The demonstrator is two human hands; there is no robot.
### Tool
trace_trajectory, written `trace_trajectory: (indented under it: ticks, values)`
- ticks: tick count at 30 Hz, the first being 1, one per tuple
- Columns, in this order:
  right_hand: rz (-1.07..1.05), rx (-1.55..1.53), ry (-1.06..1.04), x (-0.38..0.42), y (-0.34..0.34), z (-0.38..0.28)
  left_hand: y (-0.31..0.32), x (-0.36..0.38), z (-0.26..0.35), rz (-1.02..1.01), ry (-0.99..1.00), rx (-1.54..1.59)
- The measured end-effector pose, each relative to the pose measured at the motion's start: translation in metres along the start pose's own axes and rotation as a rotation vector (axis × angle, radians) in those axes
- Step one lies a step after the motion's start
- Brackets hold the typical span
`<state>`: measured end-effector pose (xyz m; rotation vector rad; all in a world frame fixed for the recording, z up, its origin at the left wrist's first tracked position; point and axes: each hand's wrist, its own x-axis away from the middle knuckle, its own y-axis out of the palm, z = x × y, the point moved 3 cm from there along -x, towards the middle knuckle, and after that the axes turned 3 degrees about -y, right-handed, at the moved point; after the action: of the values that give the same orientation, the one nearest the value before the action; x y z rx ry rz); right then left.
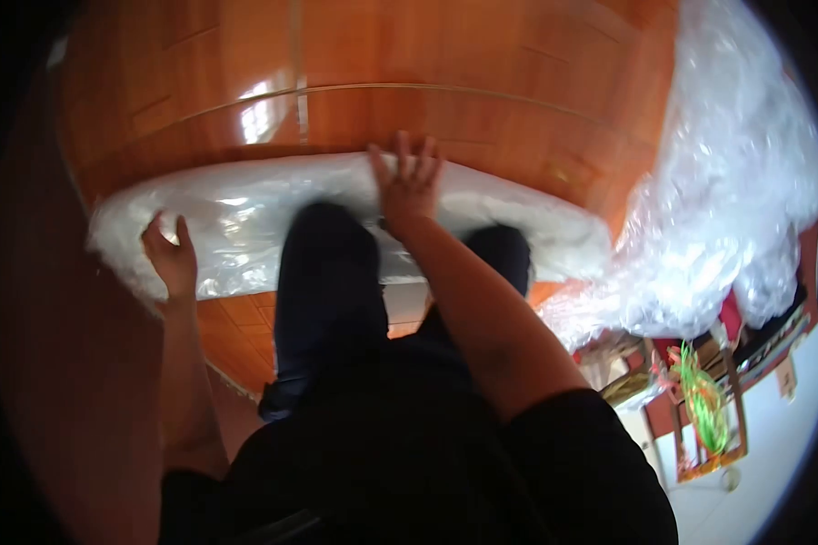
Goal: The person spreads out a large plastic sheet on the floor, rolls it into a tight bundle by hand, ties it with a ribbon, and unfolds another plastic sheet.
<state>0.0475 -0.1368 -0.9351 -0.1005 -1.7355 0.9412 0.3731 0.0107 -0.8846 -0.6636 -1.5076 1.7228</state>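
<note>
A long folded bundle of clear plastic sheeting (245, 213) lies across the tiled floor in front of my knees. On its left end rests my left hand (170, 257), with thumb and forefinger apart and the other fingers partly hidden. My right hand (409, 186) lies flat near the middle of the bundle, fingers spread and their tips at its far edge. Neither hand appears to grip the plastic.
A large loose heap of clear plastic (718, 200) rises at the right, touching the bundle's right end. Glossy orange-brown tiles (482, 54) spread ahead. Behind the heap stand a wooden frame (736, 427) and green and orange strands (703, 400).
</note>
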Motion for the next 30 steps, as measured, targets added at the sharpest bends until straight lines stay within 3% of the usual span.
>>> trace_trajectory:
  ticks: [1,2,3,4,5,7,8,9,10,13,18,19,22,30]
  values:
    - [0.055,0.027,-0.009,0.003,-0.003,0.002,0.005,0.012,0.037,-0.419,-0.379,0.451]
    - [0.059,-0.130,-0.079,0.010,-0.005,0.012,0.014,0.027,0.068,-0.620,-0.228,0.472]
    - [0.069,-0.283,-0.158,0.018,-0.007,0.024,0.013,0.033,0.122,-0.770,-0.195,0.392]
    - [0.080,-0.432,-0.250,0.027,-0.011,0.035,0.039,0.046,0.133,-0.955,-0.177,0.252]
    - [0.299,-0.533,-0.191,0.056,-0.024,0.056,0.041,0.043,0.161,-0.979,-0.267,0.125]
    - [0.481,-0.568,-0.031,0.112,-0.019,0.125,0.068,0.044,0.173,-0.897,-0.269,-0.037]
    - [0.522,-0.529,0.103,0.143,-0.005,0.163,0.078,0.042,0.179,-0.846,-0.275,-0.113]
    - [0.729,-0.453,0.226,0.173,0.033,0.204,0.077,0.039,0.191,-0.842,-0.331,-0.153]
    - [0.530,-0.570,0.447,0.196,0.040,0.249,0.080,0.042,0.197,-0.876,-0.355,-0.127]
    - [0.598,-0.483,0.759,0.207,0.105,0.315,0.095,0.045,0.183,-0.886,-0.390,-0.073]
    - [0.731,-0.586,1.104,0.102,0.123,0.353,0.099,0.050,0.193,-0.813,-0.516,-0.002]
    - [0.913,-0.623,1.067,0.100,0.110,0.348,0.099,0.050,0.194,-0.811,-0.520,0.008]
    - [1.061,-0.624,1.066,0.085,0.131,0.359,0.101,0.054,0.197,-0.816,-0.499,0.015]
    - [1.070,-0.699,1.091,0.076,0.142,0.373,0.107,0.063,0.190,-0.763,-0.400,0.008]
